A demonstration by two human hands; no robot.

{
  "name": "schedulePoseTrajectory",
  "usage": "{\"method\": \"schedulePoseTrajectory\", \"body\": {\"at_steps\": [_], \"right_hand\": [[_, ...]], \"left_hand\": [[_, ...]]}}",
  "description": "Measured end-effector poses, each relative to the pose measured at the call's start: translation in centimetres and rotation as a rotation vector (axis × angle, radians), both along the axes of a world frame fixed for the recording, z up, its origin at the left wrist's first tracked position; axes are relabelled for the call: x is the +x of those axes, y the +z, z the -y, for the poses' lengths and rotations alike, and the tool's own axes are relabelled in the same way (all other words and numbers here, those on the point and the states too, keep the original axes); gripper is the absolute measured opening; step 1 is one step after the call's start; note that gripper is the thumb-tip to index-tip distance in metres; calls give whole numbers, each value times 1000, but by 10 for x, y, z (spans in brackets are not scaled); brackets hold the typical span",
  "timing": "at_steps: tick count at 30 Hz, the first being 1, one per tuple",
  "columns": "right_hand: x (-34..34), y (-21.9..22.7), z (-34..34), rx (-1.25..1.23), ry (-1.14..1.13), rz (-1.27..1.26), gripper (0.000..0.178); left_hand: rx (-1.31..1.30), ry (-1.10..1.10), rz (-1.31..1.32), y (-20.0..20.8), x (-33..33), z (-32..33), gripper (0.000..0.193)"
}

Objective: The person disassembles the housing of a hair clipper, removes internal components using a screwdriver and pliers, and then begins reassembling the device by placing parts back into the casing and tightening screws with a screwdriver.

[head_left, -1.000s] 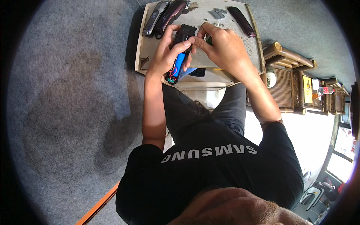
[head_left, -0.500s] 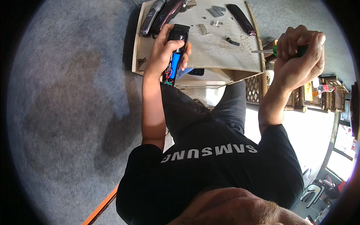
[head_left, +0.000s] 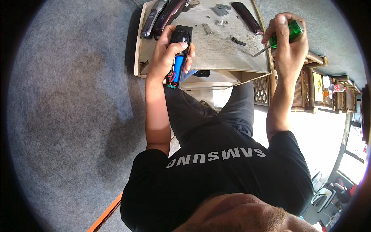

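My left hand (head_left: 164, 56) is wrapped round a black hair clipper (head_left: 181, 36) whose casing is off along the handle. A blue battery (head_left: 178, 63) and red and green wiring show inside it, and my thumb presses on its upper body. In my right hand (head_left: 288, 46) is a screwdriver (head_left: 295, 31) with a green translucent handle, its shaft slanting down toward the table's right edge. On the wooden table (head_left: 208, 56) lie a dark maroon casing (head_left: 247, 18), a small black part (head_left: 238, 41) and a small metal piece (head_left: 207, 29).
Grey and maroon clippers (head_left: 167, 17) lie at the table's far left. Grey flat parts (head_left: 221, 10) sit at the back. An open drawer (head_left: 216, 78) juts out toward my legs. Bamboo furniture (head_left: 305, 85) stands at the right, with a bottle (head_left: 339, 88) on it.
My right hand has turned over and moved left and away from me, so the screwdriver's green handle shows and its shaft slants downward. My left hand keeps the clipper nearly in place.
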State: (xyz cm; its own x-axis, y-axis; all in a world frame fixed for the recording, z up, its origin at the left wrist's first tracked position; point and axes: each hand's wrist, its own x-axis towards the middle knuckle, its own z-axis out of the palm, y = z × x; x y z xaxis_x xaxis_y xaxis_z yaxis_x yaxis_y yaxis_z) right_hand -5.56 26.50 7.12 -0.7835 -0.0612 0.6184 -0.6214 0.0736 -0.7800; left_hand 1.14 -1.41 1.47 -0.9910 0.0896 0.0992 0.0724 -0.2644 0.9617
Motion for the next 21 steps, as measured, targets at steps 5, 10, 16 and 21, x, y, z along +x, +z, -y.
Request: {"method": "schedulePoseTrajectory", "body": {"at_steps": [5,10,16,21], "right_hand": [[1,-25,-21,440,-277,-82,35],[20,-35,-33,56,-189,210,32],[46,-28,-1,-172,96,71,21],[61,-28,30,-114,230,191,27]], "left_hand": [[11,12,17,1,0,-2,37],[-11,-5,4,1,-2,-2,34],[-28,21,-9,1,-2,-4,29],[-52,65,-18,-4,-3,-8,36]]}}
